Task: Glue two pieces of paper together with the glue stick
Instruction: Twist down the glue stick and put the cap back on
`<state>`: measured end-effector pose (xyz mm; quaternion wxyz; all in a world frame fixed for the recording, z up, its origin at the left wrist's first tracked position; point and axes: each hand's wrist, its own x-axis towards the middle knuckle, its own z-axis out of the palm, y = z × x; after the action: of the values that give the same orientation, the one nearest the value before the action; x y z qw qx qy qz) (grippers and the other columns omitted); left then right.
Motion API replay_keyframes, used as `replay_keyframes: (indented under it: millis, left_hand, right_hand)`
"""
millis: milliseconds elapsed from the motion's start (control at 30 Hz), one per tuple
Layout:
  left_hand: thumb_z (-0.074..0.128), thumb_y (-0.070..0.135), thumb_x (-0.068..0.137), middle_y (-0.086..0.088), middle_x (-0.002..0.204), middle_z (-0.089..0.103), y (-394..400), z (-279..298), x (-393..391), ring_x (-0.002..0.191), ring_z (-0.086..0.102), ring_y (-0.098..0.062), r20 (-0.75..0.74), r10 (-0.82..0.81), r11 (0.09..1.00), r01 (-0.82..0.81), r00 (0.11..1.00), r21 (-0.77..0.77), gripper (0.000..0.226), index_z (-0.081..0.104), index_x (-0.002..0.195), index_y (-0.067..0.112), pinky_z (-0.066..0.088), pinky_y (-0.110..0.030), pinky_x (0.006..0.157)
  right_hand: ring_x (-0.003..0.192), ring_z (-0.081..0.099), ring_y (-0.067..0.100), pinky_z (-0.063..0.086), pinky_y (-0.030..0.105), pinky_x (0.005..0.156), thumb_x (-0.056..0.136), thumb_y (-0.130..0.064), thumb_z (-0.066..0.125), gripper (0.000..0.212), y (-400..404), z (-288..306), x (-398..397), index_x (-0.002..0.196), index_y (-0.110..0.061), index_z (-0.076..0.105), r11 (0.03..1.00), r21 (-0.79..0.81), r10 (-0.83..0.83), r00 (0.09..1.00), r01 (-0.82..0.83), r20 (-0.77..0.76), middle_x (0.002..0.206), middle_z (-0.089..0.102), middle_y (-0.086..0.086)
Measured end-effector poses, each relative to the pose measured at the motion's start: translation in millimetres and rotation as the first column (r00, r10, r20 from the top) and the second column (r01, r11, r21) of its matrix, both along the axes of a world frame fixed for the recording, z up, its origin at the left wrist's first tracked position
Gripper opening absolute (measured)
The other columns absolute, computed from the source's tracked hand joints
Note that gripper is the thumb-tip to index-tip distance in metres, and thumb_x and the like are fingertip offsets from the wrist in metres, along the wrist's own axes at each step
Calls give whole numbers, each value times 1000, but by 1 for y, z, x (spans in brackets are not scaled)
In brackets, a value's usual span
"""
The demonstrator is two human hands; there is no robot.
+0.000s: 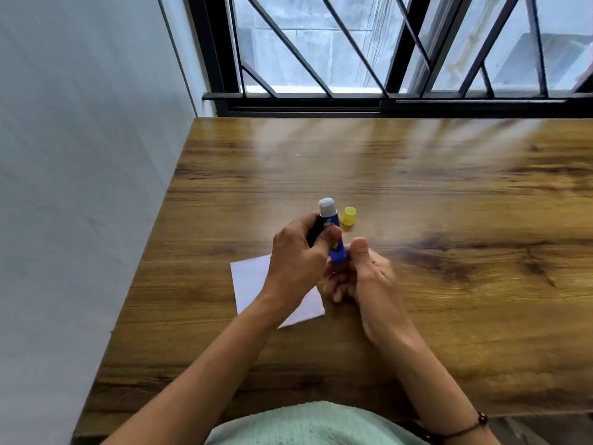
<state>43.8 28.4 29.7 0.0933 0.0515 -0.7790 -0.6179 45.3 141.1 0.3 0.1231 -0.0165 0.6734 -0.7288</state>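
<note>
A blue glue stick [333,229] is held upright and slightly tilted above the table, its white glue tip exposed at the top. My left hand [298,261] grips its barrel with fingers and thumb curled round it. My right hand [362,271] pinches the stick's lower end with thumb and fingers. The yellow cap [348,216] stands on the table just right of the tip. White paper [256,284] lies flat under my left wrist, partly hidden; I cannot tell whether it is one sheet or two.
The wooden table [449,220] meets a pale wall [80,187] on the left and a barred window [385,59] at the back. Bare tabletop spreads to the right and behind the cap.
</note>
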Motion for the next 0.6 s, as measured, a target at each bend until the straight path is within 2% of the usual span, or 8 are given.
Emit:
replay_keyframes:
  millis: [67, 133, 233, 333, 433, 500, 600]
  left_hand:
    - [57, 15, 85, -4, 89, 68, 0, 4, 2, 89, 64, -23, 4, -7, 999, 7, 1000, 38, 10, 62, 91, 20, 53, -40, 82]
    - [58, 15, 85, -2, 87, 68, -1, 7, 2, 88, 65, -23, 1, -12, 998, 12, 1000, 62, 10, 62, 88, 23, 54, -43, 82]
    - [58, 14, 84, -2, 88, 69, -1, 8, 1, 84, 66, -20, -16, -26, 998, 27, 1000, 64, 15, 61, 85, 29, 54, -31, 78]
    - [57, 14, 85, 0, 80, 68, 0, 8, 2, 67, 65, -15, -6, -39, 998, 39, 999, 58, 13, 61, 87, 26, 52, -14, 58]
    - [57, 13, 85, 5, 75, 66, 0, 8, 4, 58, 62, -11, 5, -24, 999, 24, 1000, 23, 12, 63, 91, 22, 48, -11, 50]
    - [58, 13, 84, 2, 78, 66, 1, 8, 4, 61, 62, -10, 1, -10, 1000, 10, 1000, -19, 15, 64, 97, 17, 51, -17, 57]
    - [58, 13, 84, -7, 92, 68, 1, 10, 4, 85, 64, -22, 0, 6, 1000, -6, 1000, -23, 18, 64, 100, 13, 54, -40, 79]
  right_hand:
    - [51, 58, 20, 46, 26, 43, 86, -54, 32, 56, -3, 2, 1, 74, -14, 69, 973, -223, 94, 980, -53, 177, 64, 67, 11]
    - [49, 56, 18, 44, 25, 42, 89, -55, 28, 63, -3, 4, 0, 66, -15, 71, 926, -366, 206, 931, -87, 301, 61, 65, 11]
    - [44, 50, 14, 41, 21, 41, 89, -56, 31, 61, -4, 7, 0, 62, -12, 64, 854, -519, 296, 854, -36, 428, 53, 58, 6]
    - [39, 43, 11, 37, 20, 36, 86, -47, 42, 46, -5, 11, 0, 62, -11, 58, 796, -604, 322, 820, 37, 474, 48, 49, 3]
    - [39, 44, 10, 38, 19, 37, 87, -37, 46, 39, -8, 10, 2, 66, -8, 62, 764, -634, 282, 823, 119, 494, 50, 51, 4]
    - [41, 49, 10, 43, 20, 40, 88, -32, 47, 39, -11, 6, 3, 67, -7, 68, 755, -627, 199, 845, 191, 496, 52, 56, 5]
    - [54, 60, 13, 53, 22, 52, 78, -27, 55, 26, -13, 4, 5, 79, -6, 72, 746, -633, 140, 881, 206, 452, 64, 65, 8]
